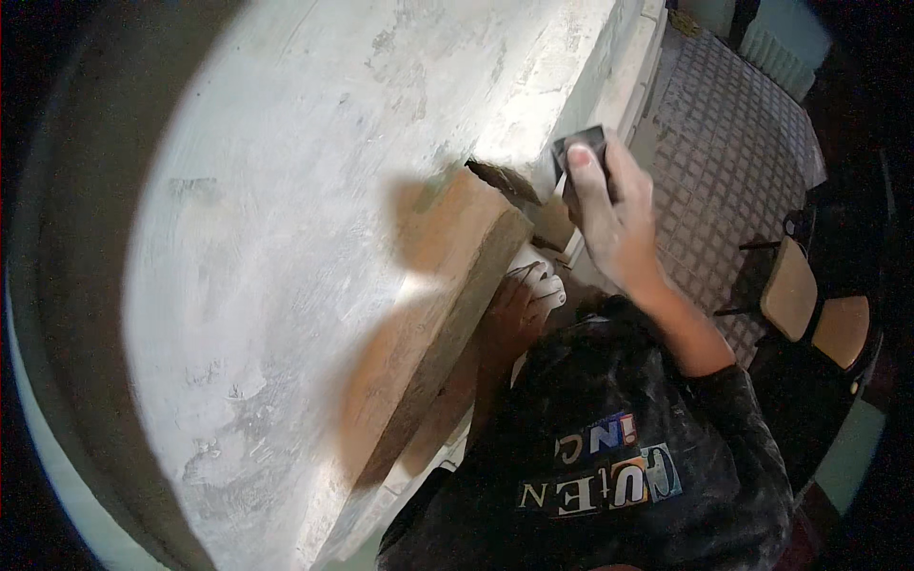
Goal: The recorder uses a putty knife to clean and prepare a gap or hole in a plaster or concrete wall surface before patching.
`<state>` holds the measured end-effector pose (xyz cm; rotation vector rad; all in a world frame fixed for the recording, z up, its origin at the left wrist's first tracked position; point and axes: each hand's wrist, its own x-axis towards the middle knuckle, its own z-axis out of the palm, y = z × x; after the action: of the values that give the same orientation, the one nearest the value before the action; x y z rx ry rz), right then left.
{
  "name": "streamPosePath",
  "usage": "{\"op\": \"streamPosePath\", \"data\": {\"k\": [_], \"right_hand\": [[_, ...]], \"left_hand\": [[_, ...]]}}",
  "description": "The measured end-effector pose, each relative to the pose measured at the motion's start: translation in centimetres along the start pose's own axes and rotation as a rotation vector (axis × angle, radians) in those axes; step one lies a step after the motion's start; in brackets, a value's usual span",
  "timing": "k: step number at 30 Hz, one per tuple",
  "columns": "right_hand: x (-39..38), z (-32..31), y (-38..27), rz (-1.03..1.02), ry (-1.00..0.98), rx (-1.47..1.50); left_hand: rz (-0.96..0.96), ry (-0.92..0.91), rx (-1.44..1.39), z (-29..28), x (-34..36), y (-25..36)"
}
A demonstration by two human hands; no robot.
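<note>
My right hand [614, 209] is closed around a small black block [597, 139], with the thumb laid along its near side. The block looks like a sanding block and is beside the edge of the plastered wall [286, 190]. Lower down, in shadow, my left hand [509, 314] is close to the beam-like ledge [447, 305]. Its fingers lie against a pale, rounded thing [547, 285] whose kind I cannot make out. Part of that hand is hidden, so its grip does not show. Whitish dust covers my right fingers.
The wall is patchy white and grey, with a dark broken gap [502, 178] by the ledge's far end. On the right is a patterned tiled floor [728, 143]. Chairs with tan seats [789, 288] stand there, and a pale radiator [776, 62] is farther back.
</note>
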<state>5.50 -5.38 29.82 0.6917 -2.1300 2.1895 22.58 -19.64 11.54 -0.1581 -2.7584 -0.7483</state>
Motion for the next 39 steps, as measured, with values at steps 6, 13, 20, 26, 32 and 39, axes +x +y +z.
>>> {"op": "streamPosePath", "data": {"k": [6,13,20,26,32,39], "right_hand": [[0.8,-0.4,-0.3,0.114,0.024,0.037],[0.8,0.2,-1.0,-0.017,0.045,0.013],[1.0,-0.1,-0.8,0.131,0.001,0.135],[0.4,-1.2,0.3,0.051,0.009,0.039],[0.2,0.0,0.1,0.046,0.007,0.123],[0.4,0.0,-0.5,-0.02,0.055,0.048]], "left_hand": [[0.01,0.016,0.018,-0.9,1.1,1.8],[-0.083,-0.009,0.042,-1.6,0.5,1.5],[0.036,0.084,-0.011,-1.8,1.7,1.9],[-0.189,0.088,-0.2,0.1,2.0,4.0],[0.091,0.082,-0.017,-0.4,1.2,1.1],[-0.03,-0.022,0.033,0.4,0.4,0.6]]}}
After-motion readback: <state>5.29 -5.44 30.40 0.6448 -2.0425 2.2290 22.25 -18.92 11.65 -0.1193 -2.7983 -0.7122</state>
